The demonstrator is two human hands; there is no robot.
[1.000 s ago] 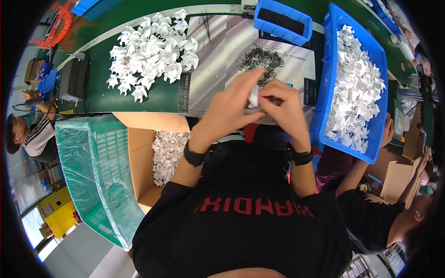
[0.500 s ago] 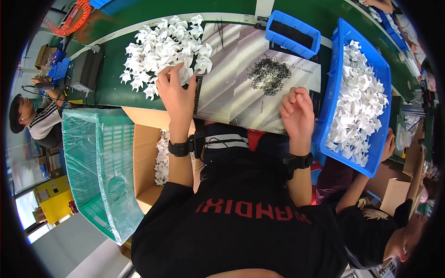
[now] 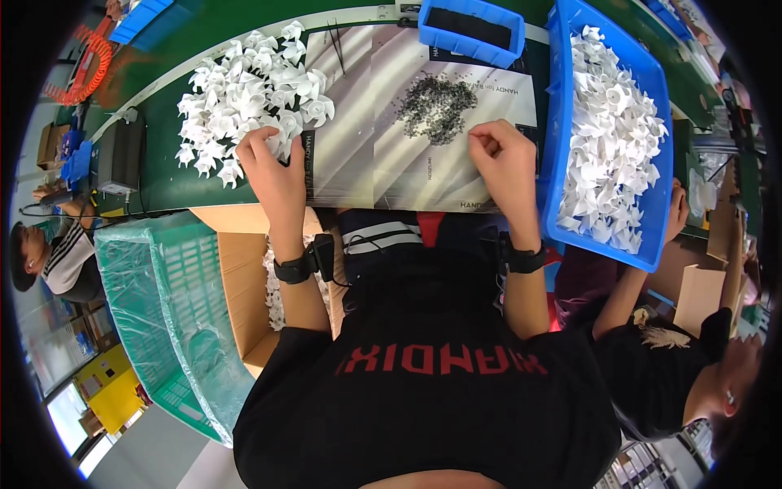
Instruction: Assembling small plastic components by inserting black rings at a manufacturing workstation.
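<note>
My left hand (image 3: 273,179) is at the near edge of a heap of white flower-shaped pieces (image 3: 252,85). Its fingers curl around one white piece, partly hidden between thumb and fingertips. My right hand (image 3: 507,159) hovers over the patterned board (image 3: 342,175), thumb and forefinger pinched together. Just left of those fingertips lies a spread of small dark pieces (image 3: 440,110). Whatever the pinch holds is too small to make out.
Tweezers (image 3: 336,49) lie on the board's far left. A small blue bin (image 3: 472,33) stands behind. On the right, a large blue tray (image 3: 554,187) holds many white pieces. Below the left table edge are an open carton (image 3: 236,269) and a lined green crate (image 3: 147,301). A co-worker sits right.
My left hand has drawn back slightly from the heap, its fingers closer together. The right hand has turned toward the dark pieces, closing into a pinch. The whole view has shifted.
</note>
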